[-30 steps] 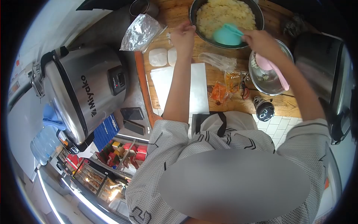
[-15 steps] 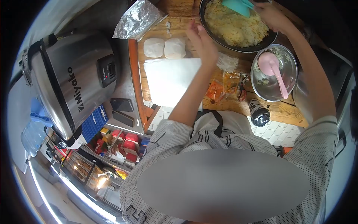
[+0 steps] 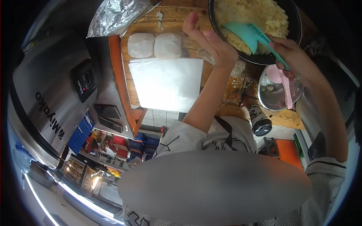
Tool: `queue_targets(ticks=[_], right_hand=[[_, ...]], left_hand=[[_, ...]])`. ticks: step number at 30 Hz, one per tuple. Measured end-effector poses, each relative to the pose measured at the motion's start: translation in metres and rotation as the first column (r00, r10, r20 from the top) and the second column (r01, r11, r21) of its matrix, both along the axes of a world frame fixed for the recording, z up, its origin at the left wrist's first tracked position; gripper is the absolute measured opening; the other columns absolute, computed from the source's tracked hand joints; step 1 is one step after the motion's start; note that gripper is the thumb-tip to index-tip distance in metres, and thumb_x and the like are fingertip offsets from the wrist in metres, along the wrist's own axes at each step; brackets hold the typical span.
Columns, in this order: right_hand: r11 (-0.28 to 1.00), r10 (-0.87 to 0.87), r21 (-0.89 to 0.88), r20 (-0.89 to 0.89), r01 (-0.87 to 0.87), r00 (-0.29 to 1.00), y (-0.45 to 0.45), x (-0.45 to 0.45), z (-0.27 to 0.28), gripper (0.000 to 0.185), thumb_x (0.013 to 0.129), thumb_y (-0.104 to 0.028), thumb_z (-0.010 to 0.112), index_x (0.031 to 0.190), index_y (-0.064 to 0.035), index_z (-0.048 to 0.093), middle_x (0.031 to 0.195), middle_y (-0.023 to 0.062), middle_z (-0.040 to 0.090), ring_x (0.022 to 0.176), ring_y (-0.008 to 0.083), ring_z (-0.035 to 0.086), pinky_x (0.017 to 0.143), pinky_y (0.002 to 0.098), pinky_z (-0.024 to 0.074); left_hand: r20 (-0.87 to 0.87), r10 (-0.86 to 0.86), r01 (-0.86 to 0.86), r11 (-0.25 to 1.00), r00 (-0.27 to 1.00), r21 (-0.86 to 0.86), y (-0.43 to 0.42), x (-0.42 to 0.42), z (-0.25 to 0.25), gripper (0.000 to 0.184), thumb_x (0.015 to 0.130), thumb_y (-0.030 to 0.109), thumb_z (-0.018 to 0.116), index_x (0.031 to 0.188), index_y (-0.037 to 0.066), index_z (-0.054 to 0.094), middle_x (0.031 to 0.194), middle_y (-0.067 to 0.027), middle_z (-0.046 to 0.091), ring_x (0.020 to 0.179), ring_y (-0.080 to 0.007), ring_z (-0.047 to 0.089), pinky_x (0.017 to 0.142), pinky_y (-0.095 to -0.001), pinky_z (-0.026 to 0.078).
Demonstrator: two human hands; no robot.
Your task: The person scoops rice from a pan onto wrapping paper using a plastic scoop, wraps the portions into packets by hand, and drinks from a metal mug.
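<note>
My right hand is closed around the handle of a teal rice scoop. The scoop's head rests in yellowish rice inside a dark frying pan. My left hand is held up left of the pan with its fingers apart and nothing in it. Below and left of that hand lies a stack of white paper sheets. Two white wrapped bundles sit side by side just beyond the sheets.
A steel bowl holding a pink ladle stands below the pan. Near it are a black tumbler and scissors. A silver foil bag lies at the upper left. A large Miyako rice cooker fills the left side.
The view has shifted. The scoop has moved from the pan's far side to its near side, with my right hand drawn back toward me. My left hand stays raised beside the pan.
</note>
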State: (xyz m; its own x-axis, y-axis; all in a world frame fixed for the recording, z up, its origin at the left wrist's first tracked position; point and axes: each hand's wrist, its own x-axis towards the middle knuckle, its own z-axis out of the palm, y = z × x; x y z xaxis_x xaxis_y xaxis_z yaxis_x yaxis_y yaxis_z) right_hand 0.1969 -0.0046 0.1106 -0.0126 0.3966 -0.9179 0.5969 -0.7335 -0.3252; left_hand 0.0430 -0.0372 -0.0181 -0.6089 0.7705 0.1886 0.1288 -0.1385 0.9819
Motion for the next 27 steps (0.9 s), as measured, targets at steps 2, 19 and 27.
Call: queue_targets(ticks=[2,19,27], right_hand=[[0.999,-0.051,0.004,-0.026,0.051,0.998,-0.004,-0.011,-0.003,0.043,0.095,-0.031,0.047,0.132,-0.0097,0.047,0.056,-0.0002,0.045,0.035,0.0049,0.039,0.031,0.0200,0.0306],[0.718,-0.091,0.689,0.236,-0.100,0.968,0.002,0.051,-0.017,0.039,0.094,-0.030,0.052,0.130,-0.0178,0.053,0.055,-0.0030,0.047,0.041,0.0049,0.042,0.037,0.0203,0.0319],[0.857,-0.229,0.498,0.137,0.133,0.964,0.023,0.048,0.009,0.040,0.095,-0.029,0.050,0.132,-0.0154,0.051,0.055,-0.0045,0.042,0.037,0.0019,0.035,0.033,0.0178,0.0255]], left_hand=[[0.012,-0.012,0.012,1.000,1.000,0.002,0.006,-0.002,0.002,0.058,0.099,0.048,0.020,0.127,-0.001,0.033,0.121,-0.0145,0.041,0.114,-0.0239,0.038,0.102,-0.0376,0.023],[0.115,-0.173,0.197,0.947,0.978,-0.253,0.005,-0.031,0.020,0.036,0.098,0.031,0.038,0.120,0.003,0.046,0.111,-0.0083,0.055,0.105,-0.0166,0.050,0.092,-0.0326,0.034],[0.355,-0.366,0.472,0.835,0.860,-0.283,0.021,-0.057,0.028,0.024,0.089,0.008,0.058,0.110,-0.005,0.055,0.090,-0.0061,0.062,0.083,-0.0089,0.056,0.073,-0.0219,0.045]])
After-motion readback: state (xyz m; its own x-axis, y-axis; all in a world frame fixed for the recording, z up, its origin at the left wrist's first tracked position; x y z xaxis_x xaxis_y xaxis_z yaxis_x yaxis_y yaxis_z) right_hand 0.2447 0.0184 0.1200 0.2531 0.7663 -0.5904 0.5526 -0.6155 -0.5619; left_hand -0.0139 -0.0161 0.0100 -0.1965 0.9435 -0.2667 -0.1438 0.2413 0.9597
